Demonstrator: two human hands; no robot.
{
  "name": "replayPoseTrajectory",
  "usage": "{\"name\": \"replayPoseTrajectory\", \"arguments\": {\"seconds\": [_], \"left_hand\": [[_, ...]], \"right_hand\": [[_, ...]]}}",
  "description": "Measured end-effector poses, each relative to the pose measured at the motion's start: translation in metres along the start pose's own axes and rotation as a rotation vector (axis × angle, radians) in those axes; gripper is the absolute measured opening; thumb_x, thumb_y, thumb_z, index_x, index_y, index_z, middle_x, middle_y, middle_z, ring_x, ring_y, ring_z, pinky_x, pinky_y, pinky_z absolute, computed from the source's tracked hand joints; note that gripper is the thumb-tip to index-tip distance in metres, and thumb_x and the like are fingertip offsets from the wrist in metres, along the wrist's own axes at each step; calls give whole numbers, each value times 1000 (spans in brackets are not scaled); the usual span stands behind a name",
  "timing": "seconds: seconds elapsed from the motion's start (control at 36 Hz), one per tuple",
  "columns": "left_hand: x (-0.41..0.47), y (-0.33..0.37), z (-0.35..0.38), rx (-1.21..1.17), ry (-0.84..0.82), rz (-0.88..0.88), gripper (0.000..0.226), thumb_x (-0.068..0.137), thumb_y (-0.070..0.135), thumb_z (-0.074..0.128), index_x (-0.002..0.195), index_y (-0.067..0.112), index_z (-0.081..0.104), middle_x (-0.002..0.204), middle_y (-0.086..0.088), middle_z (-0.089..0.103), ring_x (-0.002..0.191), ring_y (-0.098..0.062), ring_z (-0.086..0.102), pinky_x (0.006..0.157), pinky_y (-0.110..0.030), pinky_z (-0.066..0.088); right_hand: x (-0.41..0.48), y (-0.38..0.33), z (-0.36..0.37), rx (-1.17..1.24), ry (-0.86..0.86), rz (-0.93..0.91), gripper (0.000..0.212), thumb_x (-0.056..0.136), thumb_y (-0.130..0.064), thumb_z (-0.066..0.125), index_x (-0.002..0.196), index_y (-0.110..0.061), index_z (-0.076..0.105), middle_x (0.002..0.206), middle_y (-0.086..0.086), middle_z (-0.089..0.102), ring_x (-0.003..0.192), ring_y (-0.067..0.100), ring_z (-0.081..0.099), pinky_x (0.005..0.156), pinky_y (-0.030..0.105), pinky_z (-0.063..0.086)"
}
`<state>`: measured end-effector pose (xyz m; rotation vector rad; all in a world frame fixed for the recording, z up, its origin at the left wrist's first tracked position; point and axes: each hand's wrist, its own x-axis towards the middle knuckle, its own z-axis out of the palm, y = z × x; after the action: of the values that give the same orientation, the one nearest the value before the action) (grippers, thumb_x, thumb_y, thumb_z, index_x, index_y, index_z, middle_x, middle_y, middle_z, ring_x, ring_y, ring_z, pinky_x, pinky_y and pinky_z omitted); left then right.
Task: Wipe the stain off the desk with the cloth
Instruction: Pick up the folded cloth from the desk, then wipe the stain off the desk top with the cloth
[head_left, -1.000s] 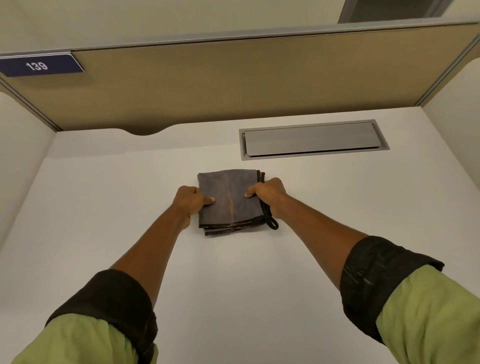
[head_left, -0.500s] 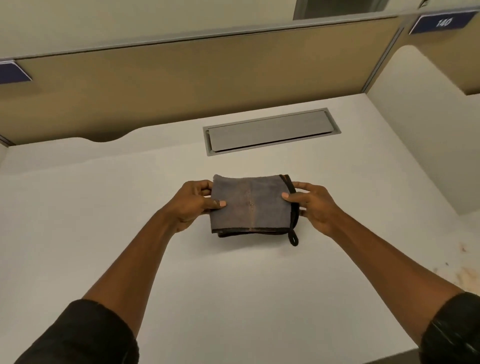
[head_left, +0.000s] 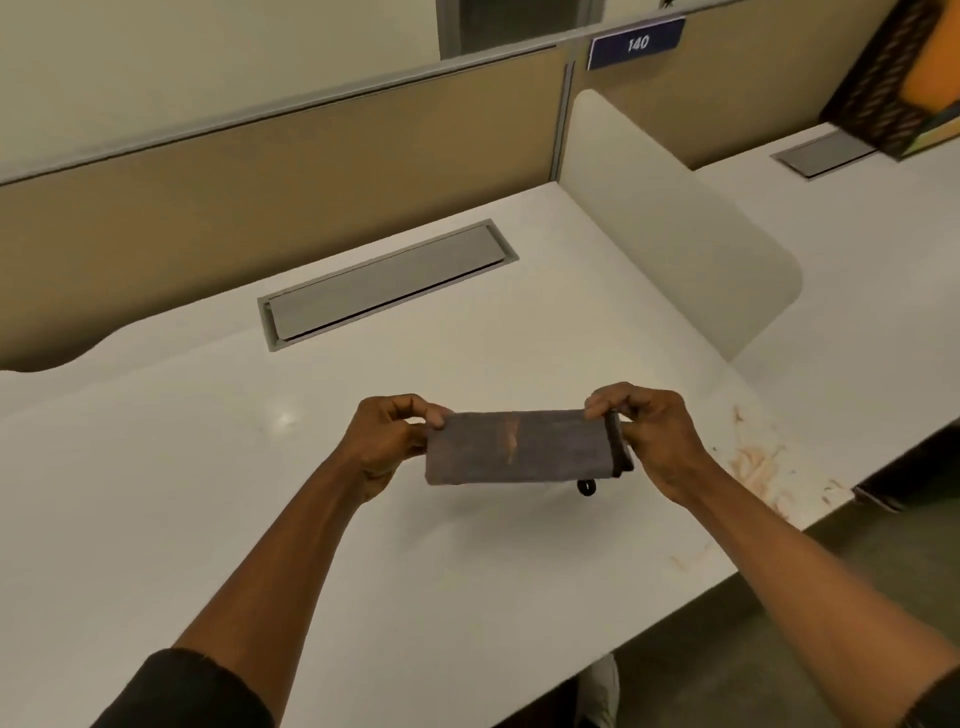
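Observation:
A folded grey cloth (head_left: 519, 448) with a dark edge and a small hanging loop is held up above the white desk (head_left: 208, 493). My left hand (head_left: 387, 441) pinches its left end and my right hand (head_left: 647, 434) pinches its right end. A faint orange mark runs down the middle of the cloth. The reddish-brown stain (head_left: 758, 462) is smeared on the desk near the front edge, to the right of my right hand. A fainter smear (head_left: 688, 558) lies nearer the edge.
A grey cable flap (head_left: 384, 283) is set into the desk behind the cloth. A tan back panel and a white rounded divider (head_left: 675, 223) bound the desk. Beyond the divider lies the desk labelled 140, with a dark-and-orange box (head_left: 898, 78).
The cloth has been lifted off the desk and is now held in the air by both ends. The view has swung right, bringing the stain and neighbouring desk into sight.

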<state>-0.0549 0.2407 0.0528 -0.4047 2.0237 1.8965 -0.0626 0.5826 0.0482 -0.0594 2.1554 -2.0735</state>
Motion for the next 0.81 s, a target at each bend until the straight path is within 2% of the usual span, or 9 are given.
{"name": "replayPoseTrajectory", "arguments": {"seconds": [0.14, 0.25, 0.33, 0.39, 0.47, 0.56, 0.64, 0.72, 0.81], "left_hand": [[7, -13, 46, -36, 20, -149, 27, 92, -25, 64, 93, -1, 75, 98, -20, 78, 90, -33, 73, 70, -32, 64], [8, -23, 79, 7, -5, -227, 25, 94, -22, 63, 113, -10, 75, 101, -20, 78, 89, -31, 75, 73, -32, 66], [10, -26, 102, 75, -41, -227, 21, 93, -20, 68, 106, -7, 78, 93, -16, 81, 88, -31, 77, 71, -30, 66], [13, -27, 118, 145, -51, -200, 18, 91, -19, 71, 99, -4, 79, 87, -12, 82, 86, -30, 78, 72, -30, 66], [18, -26, 146, 237, -49, -139, 16, 88, -16, 78, 96, -2, 79, 82, -9, 81, 85, -30, 78, 75, -33, 67], [19, -25, 175, 312, -3, -62, 18, 83, -10, 85, 92, 5, 82, 85, -7, 83, 85, -28, 80, 77, -34, 68], [16, -27, 200, 425, 52, 37, 21, 81, -5, 87, 90, 14, 87, 85, 0, 85, 85, -20, 82, 72, -26, 67], [13, -32, 215, 571, 64, 146, 30, 89, -8, 80, 110, 11, 87, 107, -6, 85, 101, -22, 80, 91, -33, 66], [8, -40, 215, 683, 116, 224, 35, 100, -7, 67, 128, 10, 80, 129, -7, 81, 121, -25, 76, 103, -30, 57]], "right_hand": [[-29, 23, -45, -54, 31, 54, 38, 76, 28, 71, 80, -8, 83, 95, 8, 77, 98, 23, 72, 87, 28, 56], [-59, 39, -72, -145, 94, 118, 47, 76, 24, 72, 80, -21, 85, 94, 2, 80, 99, 21, 74, 89, 29, 59], [-84, 49, -87, -160, 173, 163, 48, 74, 24, 72, 80, -21, 85, 93, -1, 80, 98, 20, 73, 97, 37, 59], [-104, 53, -94, -189, 221, 166, 49, 73, 25, 71, 80, -22, 85, 92, -3, 80, 98, 19, 73, 97, 34, 59], [-136, 60, -101, -278, 280, 141, 46, 74, 23, 70, 83, -20, 85, 93, -7, 77, 95, 13, 72, 86, 30, 63], [-164, 69, -106, -383, 272, 92, 35, 76, 20, 72, 91, -10, 82, 96, -10, 73, 96, 11, 72, 71, 35, 67], [-180, 76, -108, -513, 249, 138, 31, 79, 12, 78, 100, -10, 82, 107, -3, 67, 97, 11, 71, 74, 32, 68], [-186, 78, -107, -773, 204, 238, 29, 82, -11, 83, 111, -17, 79, 118, -2, 60, 104, 13, 65, 84, 32, 66], [-185, 75, -102, -998, 227, 101, 29, 80, -28, 74, 106, -18, 78, 117, 2, 59, 107, 17, 58, 79, 33, 60]]}}
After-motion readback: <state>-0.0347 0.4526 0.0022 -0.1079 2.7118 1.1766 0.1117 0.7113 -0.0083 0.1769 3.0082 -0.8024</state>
